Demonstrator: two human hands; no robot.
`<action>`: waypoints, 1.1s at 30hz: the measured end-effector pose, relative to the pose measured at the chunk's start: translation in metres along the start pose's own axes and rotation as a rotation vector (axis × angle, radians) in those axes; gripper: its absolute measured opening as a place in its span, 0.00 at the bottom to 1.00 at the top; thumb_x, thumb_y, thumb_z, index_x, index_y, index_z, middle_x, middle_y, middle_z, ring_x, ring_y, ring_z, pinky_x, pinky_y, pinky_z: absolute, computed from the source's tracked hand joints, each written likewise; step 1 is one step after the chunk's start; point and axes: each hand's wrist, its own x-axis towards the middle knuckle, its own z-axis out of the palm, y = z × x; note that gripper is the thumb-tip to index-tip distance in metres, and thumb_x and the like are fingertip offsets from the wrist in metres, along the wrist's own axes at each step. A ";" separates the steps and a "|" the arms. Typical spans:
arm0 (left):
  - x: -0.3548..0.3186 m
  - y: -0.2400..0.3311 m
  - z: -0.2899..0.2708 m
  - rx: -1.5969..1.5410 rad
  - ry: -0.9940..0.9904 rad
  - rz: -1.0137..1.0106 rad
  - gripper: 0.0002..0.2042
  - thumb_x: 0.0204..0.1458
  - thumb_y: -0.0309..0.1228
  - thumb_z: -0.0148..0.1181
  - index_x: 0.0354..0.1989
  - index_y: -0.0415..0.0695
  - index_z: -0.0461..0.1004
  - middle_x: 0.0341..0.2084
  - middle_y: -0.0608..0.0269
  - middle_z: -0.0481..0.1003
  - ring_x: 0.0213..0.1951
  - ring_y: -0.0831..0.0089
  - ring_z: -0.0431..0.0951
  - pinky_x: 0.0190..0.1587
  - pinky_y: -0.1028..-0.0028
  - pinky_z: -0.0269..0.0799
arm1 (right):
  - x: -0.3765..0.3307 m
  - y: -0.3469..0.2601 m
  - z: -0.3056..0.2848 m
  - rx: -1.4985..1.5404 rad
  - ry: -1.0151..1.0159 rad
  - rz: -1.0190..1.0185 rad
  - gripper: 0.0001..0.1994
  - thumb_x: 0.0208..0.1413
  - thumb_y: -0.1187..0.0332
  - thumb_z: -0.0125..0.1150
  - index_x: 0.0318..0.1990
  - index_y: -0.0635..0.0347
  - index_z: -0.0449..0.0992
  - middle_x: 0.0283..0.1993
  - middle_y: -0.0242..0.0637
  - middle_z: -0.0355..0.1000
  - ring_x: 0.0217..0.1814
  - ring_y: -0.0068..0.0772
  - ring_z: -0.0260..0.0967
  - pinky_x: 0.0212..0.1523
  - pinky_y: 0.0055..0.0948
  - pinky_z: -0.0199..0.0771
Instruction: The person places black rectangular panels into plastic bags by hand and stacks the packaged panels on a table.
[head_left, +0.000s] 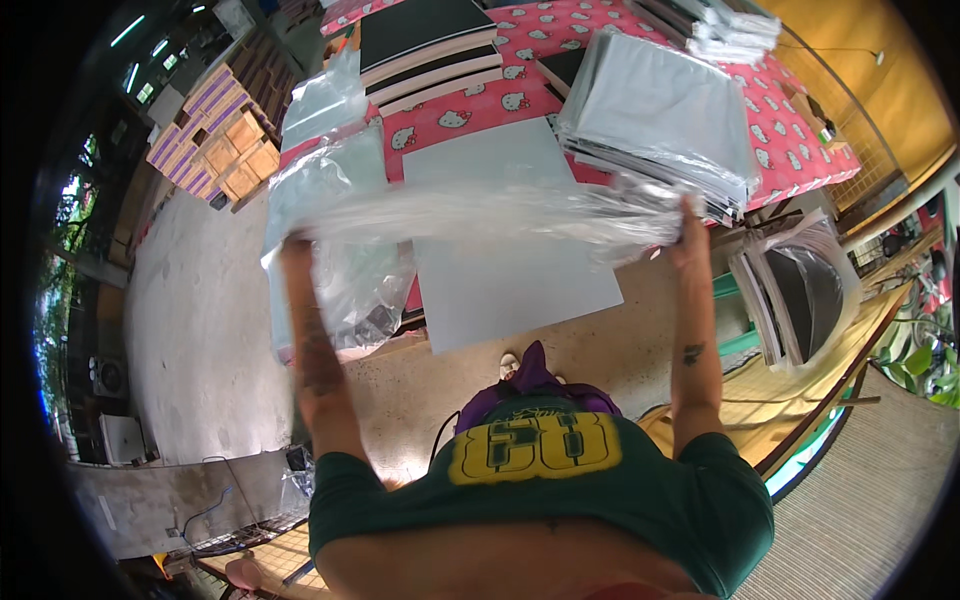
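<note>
A clear plastic bag [450,215] is stretched sideways between my two hands, blurred by motion. My left hand [298,247] is closed on its left end; the fingers are smeared. At the other end my right hand [688,238] grips the bunched plastic, close to a stack of plastic-wrapped flat panels [660,110]. Below the bag, a pale grey rectangular sheet [515,290] lies on the table, its near part jutting past the front edge. Beside my left hand lies a pile of clear plastic bags [345,185].
The table has a pink patterned cover [455,120]. Black-topped panels [425,45] are stacked at its far side. Wrapped panels [790,290] stand low at the right. Boxes [225,135] are piled on the floor at far left. A yellow curtain [860,60] hangs at far right.
</note>
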 end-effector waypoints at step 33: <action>-0.076 0.226 -0.027 -0.899 -0.448 -0.200 0.08 0.54 0.29 0.54 0.37 0.38 0.74 0.25 0.64 0.76 0.27 0.74 0.75 0.35 0.73 0.72 | -0.097 -0.001 0.073 0.464 -0.918 0.287 0.16 0.51 0.72 0.54 0.49 0.55 0.67 0.33 0.29 0.68 0.33 0.28 0.68 0.37 0.26 0.69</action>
